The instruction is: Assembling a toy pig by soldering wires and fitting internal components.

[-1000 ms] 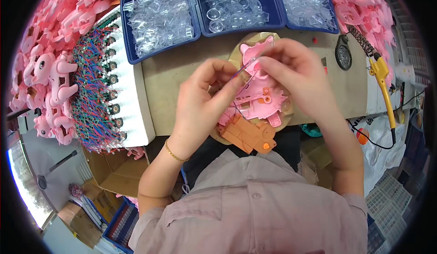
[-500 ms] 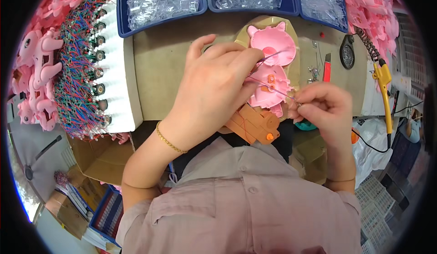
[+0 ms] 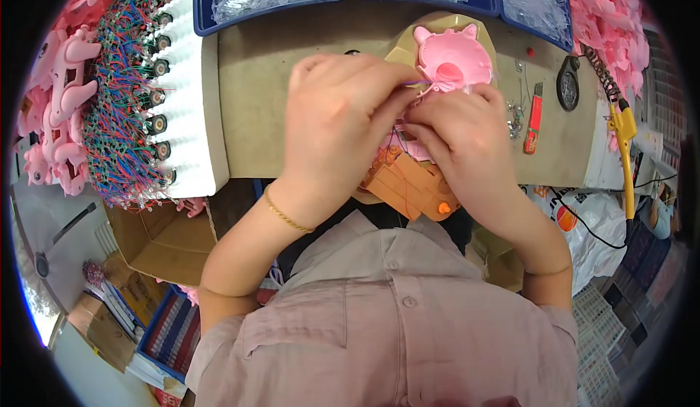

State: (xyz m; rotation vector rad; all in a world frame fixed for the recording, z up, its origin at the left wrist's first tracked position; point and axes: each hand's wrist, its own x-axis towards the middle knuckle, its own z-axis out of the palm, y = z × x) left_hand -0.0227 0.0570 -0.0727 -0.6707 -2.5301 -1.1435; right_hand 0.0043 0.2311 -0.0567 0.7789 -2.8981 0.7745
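Note:
Thin purple and dark wires [image 3: 415, 83] are pinched between the thumb and fingers of my left hand [image 3: 339, 119]. Close beside it, my right hand [image 3: 467, 130] is closed with its fingertips over the pink toy parts, and what they grip is hidden. A pink half shell with small ears [image 3: 456, 53] lies hollow side up just beyond both hands. My fingers mostly cover a second pink shell piece [image 3: 413, 149]. Nearest my body sits an orange-brown plastic housing [image 3: 408, 185] with an orange knob and thin wires running across it.
Blue trays [image 3: 430, 2] of clear plastic parts line the back. White foam [image 3: 193, 115] with rows of wired speakers stands left, beside pink toy bodies [image 3: 65, 108]. To the right are a red cutter knife [image 3: 534, 119], a black oval part [image 3: 568, 86] and a yellow soldering iron [image 3: 623, 137].
My right hand has moved left and away from me, meeting my left hand over the pink shells. The wire stretched between the hands before is now mostly hidden. The view has shifted slightly.

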